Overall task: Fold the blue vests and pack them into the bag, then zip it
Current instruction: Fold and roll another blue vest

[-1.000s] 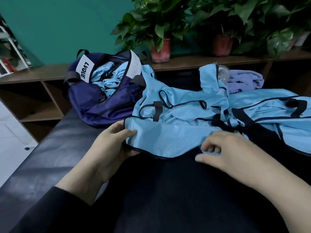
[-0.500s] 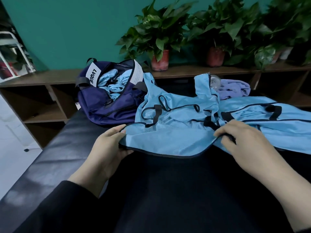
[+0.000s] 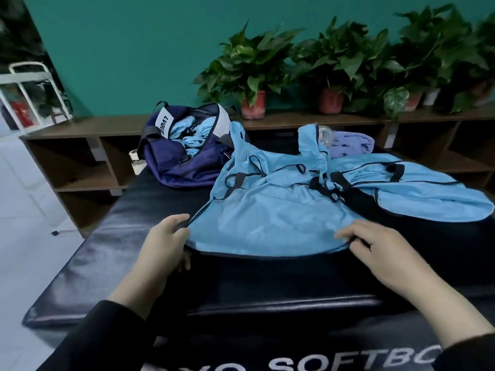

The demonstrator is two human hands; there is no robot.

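A light blue vest (image 3: 270,210) with black trim lies spread on the black padded bench (image 3: 107,261). My left hand (image 3: 166,239) pinches its near left hem corner. My right hand (image 3: 375,247) grips the near right hem corner. A second blue vest (image 3: 417,188) lies crumpled to the right, partly under the first. The navy bag (image 3: 184,159) stands open at the back left of the bench, with folded blue vests showing inside it.
A purple cloth (image 3: 353,141) and a clear bottle (image 3: 325,135) lie behind the vests. A low wooden shelf (image 3: 80,129) runs along the green wall, carrying several potted plants (image 3: 251,76). White tiled floor is at the left.
My right hand has moved from the vest's strap area down to its near right hem corner and gripped it. The vest now lies spread wider between both hands. The camera has tilted back.
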